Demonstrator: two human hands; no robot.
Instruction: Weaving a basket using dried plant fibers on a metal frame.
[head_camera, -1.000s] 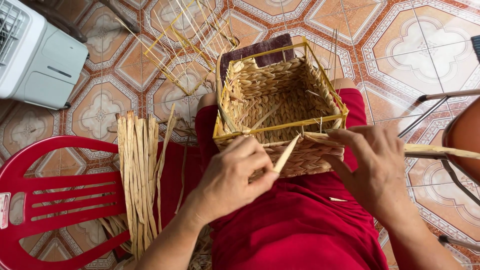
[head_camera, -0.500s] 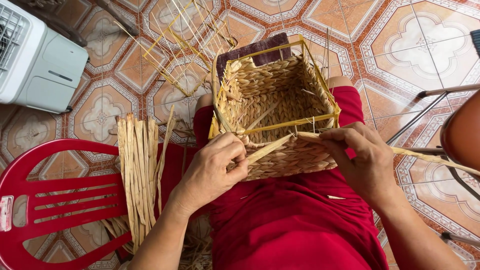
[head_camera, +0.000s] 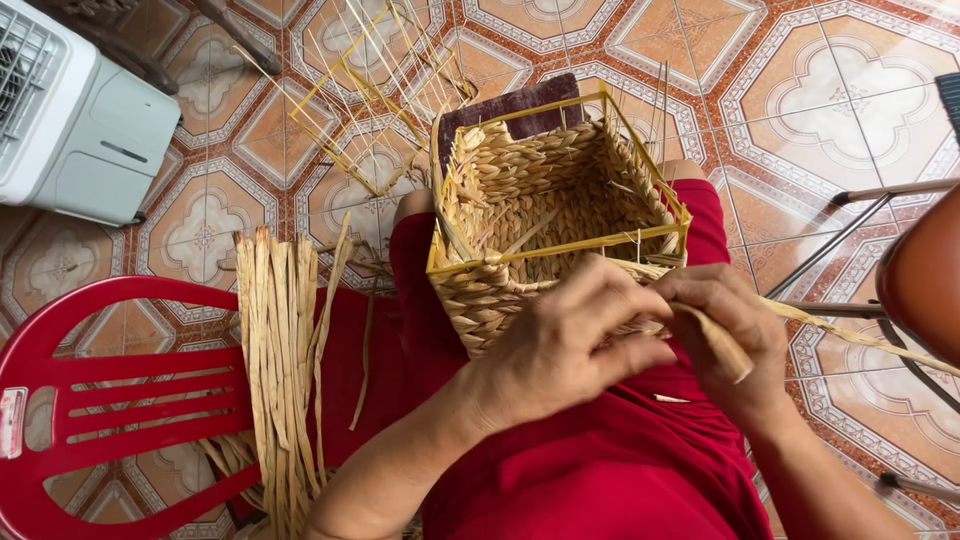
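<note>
While the woven basket (head_camera: 545, 215) is kept on the lap, opening up, the straw strand (head_camera: 850, 335), stretched rightward, is pinched by the right hand (head_camera: 725, 335); left hand (head_camera: 560, 345) fingers are pressed together.

Straw-tan plaited weave on the basket (head_camera: 545, 215), rimmed by a yellow frame (head_camera: 560, 247). Bright red lap cloth (head_camera: 610, 460) and red plastic chair (head_camera: 110, 380). Pale beige fibre strips (head_camera: 280, 350). Floor tiles (head_camera: 800, 80) terracotta-orange with cream octagonal floral patterns. White appliance (head_camera: 75, 115).
</note>
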